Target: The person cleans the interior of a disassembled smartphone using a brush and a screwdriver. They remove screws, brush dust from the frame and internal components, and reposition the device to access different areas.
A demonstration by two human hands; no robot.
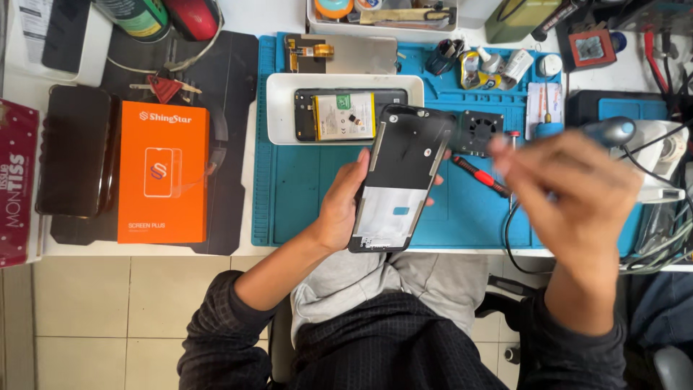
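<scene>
My left hand [339, 209] grips a black phone frame [401, 177] by its left edge and holds it tilted over the blue work mat [303, 195], inner side up. The frame's lower half has a pale panel. My right hand [577, 195] hovers to the right of the frame, blurred by motion, with its fingers bunched towards the frame's upper right corner. I cannot make out whether it holds anything. Behind the frame, a white tray [278, 108] carries an opened phone body with its battery [343, 115] exposed.
A red-handled screwdriver [480, 175] and a small black fan [478, 131] lie on the mat right of the frame. An orange box [162, 173] and a dark flat case [76, 148] sit at the left. Cables [664, 238] and a grey tool handle [613, 130] crowd the right.
</scene>
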